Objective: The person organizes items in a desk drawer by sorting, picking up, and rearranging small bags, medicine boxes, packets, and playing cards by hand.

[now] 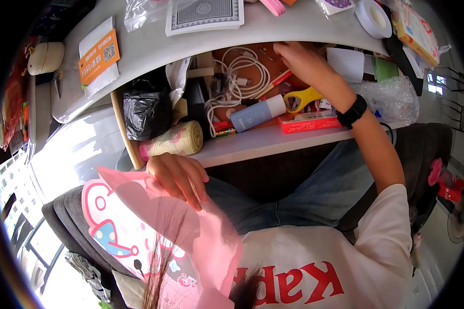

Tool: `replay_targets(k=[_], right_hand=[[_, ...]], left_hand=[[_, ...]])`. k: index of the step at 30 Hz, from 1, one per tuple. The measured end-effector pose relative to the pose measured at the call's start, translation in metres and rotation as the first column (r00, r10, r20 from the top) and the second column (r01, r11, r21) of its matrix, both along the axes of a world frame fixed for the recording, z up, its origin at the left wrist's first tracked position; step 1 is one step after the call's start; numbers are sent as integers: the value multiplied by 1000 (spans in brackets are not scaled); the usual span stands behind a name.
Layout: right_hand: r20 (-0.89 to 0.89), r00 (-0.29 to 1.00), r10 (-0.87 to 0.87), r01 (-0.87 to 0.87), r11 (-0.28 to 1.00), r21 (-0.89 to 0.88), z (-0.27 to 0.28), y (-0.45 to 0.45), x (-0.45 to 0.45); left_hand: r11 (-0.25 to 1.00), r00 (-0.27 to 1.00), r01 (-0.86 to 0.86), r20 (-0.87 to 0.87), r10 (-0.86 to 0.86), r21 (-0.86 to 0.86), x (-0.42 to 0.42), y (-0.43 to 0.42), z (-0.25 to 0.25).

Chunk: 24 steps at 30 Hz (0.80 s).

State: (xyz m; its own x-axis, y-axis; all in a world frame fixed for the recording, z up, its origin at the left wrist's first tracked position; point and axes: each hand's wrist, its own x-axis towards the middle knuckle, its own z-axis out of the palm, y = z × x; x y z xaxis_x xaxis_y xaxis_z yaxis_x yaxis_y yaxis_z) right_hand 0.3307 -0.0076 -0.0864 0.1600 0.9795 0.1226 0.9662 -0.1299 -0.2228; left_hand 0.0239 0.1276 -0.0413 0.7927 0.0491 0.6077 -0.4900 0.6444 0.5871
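My left hand is closed over the top edge of a pink plastic bag with a cartoon print. The bag hangs over my lap. My right hand, with a black watch on its wrist, reaches into the open drawer; its fingers are mostly hidden towards the tabletop's edge. Near it lie a coiled white cable, a pair of scissors with yellow handles, a blue bottle with a white cap and a red box.
At the drawer's left are a black plastic bag and a pale yellow roll. Bubble wrap sits at its right end. On the tabletop lie a deck of cards, an orange card and a tape roll.
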Motion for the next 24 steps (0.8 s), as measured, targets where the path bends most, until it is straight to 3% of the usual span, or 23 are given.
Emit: replay_targets(k=[4, 6, 8, 10, 11, 14, 15, 21, 24], right_hand=[[-8, 1000, 2, -3, 996, -88, 4, 2, 1], [-311, 948, -68, 31, 992, -122, 1, 4, 3], [-593, 801, -81, 11, 993, -120, -1, 7, 8], [-821, 570, -34, -38, 997, -67, 8, 12, 11], [-893, 388, -228, 4, 969, -245, 22, 12, 11], [-897, 148, -416, -163, 885, -437, 52, 11, 21], [-872, 192, -450, -177, 859, -481, 54, 12, 18], [-859, 37, -510, -397, 782, -481, 33, 14, 13], [-859, 29, -511, -355, 798, -487, 25, 14, 12]], left_hand=[[1000, 1000, 1, -5, -1, -4, -1, 0, -1], [1000, 1000, -14, -2, 14, -12, -1, -1, -2], [1000, 1000, -16, -14, 16, -14, -1, -1, -1], [1000, 1000, -6, -19, 6, -4, -2, 0, -1], [1000, 1000, 5, -17, -5, 9, -1, 1, -1], [999, 1000, 22, -1, -22, 26, 0, 2, -2], [999, 1000, 26, 3, -26, 29, 1, 2, -2], [1000, 1000, -12, 1, 12, -16, 0, -2, -3], [996, 998, -61, -14, 60, -67, 0, -7, -3]])
